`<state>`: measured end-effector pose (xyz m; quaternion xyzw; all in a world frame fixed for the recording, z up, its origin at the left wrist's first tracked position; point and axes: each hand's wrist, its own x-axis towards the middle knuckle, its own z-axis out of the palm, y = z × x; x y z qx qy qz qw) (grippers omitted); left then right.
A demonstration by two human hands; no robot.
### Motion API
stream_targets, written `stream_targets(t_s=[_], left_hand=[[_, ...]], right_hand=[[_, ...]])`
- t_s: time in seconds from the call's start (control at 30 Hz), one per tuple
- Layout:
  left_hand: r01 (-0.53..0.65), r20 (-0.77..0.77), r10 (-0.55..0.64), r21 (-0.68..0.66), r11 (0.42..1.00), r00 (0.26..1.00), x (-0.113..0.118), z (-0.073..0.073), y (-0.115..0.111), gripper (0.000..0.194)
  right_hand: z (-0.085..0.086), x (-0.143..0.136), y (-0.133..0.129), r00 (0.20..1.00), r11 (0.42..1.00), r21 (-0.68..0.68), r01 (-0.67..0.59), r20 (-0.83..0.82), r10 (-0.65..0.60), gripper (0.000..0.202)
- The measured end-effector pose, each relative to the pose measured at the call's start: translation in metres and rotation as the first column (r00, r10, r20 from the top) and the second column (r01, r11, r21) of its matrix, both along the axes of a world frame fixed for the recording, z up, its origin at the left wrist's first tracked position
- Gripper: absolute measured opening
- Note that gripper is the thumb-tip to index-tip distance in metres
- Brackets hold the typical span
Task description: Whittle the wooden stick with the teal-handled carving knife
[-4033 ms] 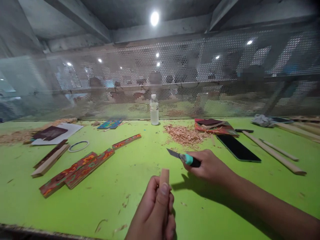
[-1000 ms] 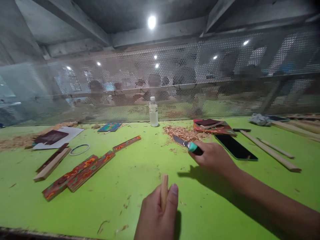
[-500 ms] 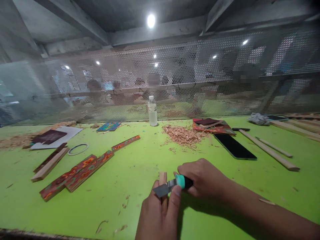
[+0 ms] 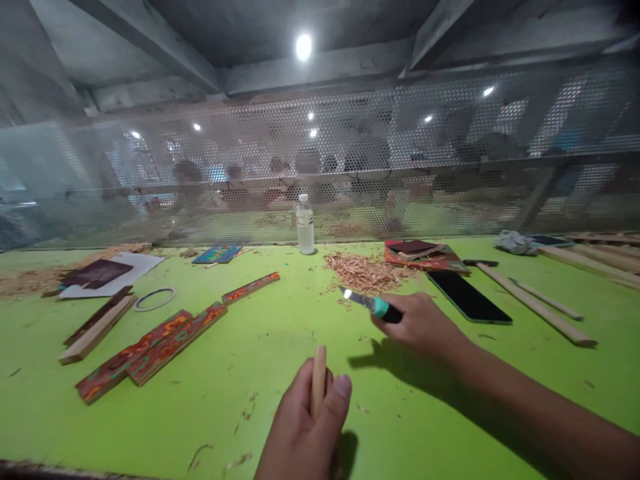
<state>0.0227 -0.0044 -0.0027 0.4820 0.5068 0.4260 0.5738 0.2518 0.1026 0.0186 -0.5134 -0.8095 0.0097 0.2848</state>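
Note:
Near the front edge, my left hand point(image 4: 306, 427) is wrapped round a small pale wooden stick point(image 4: 319, 380), whose top end sticks up between thumb and fingers. My right hand point(image 4: 417, 323) grips a knife point(image 4: 381, 309) with a teal and black handle. The blade points left, above the green table and just in front of a heap of wood shavings point(image 4: 367, 272). Blade and stick are apart.
Patterned wooden strips point(image 4: 165, 340), bare wood pieces point(image 4: 97, 330) and a ring point(image 4: 155, 299) lie left. A bottle point(image 4: 305, 227) stands before the mesh screen point(image 4: 270, 200). Right are a phone point(image 4: 467, 297), stacked boards point(image 4: 425, 257) and a hammer point(image 4: 537, 303).
My right hand has lifted the knife off the stick and moved it forward and to the right. My left hand has tilted slightly, still round the stick.

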Motion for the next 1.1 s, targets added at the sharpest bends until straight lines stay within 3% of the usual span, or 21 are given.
stream_targets(t_s=[0.17,0.23,0.37,0.53,0.63,0.8,0.9,0.97,1.1], left_hand=[[0.118,0.165,-0.093,-0.144,0.982,0.982,0.0,0.002,0.0,0.061],[0.104,0.155,-0.084,-0.129,0.986,0.984,0.001,0.003,-0.001,0.063],[0.017,0.015,-0.017,0.03,0.999,1.0,0.0,0.004,-0.001,0.056],[0.022,0.013,-0.023,0.04,0.999,1.0,0.002,0.006,-0.001,0.067],[0.001,-0.035,0.003,0.102,0.995,0.999,0.005,0.009,0.0,0.071],[0.03,-0.227,0.0,0.131,0.991,0.974,0.005,0.016,0.001,0.05],[0.013,-0.225,0.02,0.143,0.99,0.974,0.004,0.014,0.0,0.051],[0.037,-0.219,-0.008,0.127,0.991,0.976,0.003,0.011,-0.001,0.057],[0.091,-0.096,-0.091,-0.001,0.996,0.991,0.0,0.004,-0.002,0.061]], right_hand=[[-0.012,-0.033,-0.023,0.955,0.955,-0.005,-0.296,-0.025,0.295,0.017],[-0.013,-0.039,-0.029,0.945,0.945,-0.029,-0.326,-0.042,0.324,0.015],[-0.014,-0.039,-0.034,0.946,0.945,-0.061,-0.322,0.015,0.323,0.014],[-0.015,-0.039,-0.037,0.923,0.933,-0.042,-0.358,0.132,0.36,0.015],[-0.014,-0.04,-0.039,0.925,0.935,0.063,-0.348,0.187,0.332,0.015],[-0.011,-0.046,-0.043,0.941,0.918,0.248,-0.308,0.221,0.256,0.025],[-0.009,-0.044,-0.036,0.969,0.952,0.202,-0.228,0.139,0.203,0.023],[-0.006,-0.034,-0.023,0.997,0.991,0.114,-0.073,0.036,0.069,0.026],[-0.001,-0.009,0.0,0.997,0.987,0.144,0.073,0.0,-0.073,0.025]])
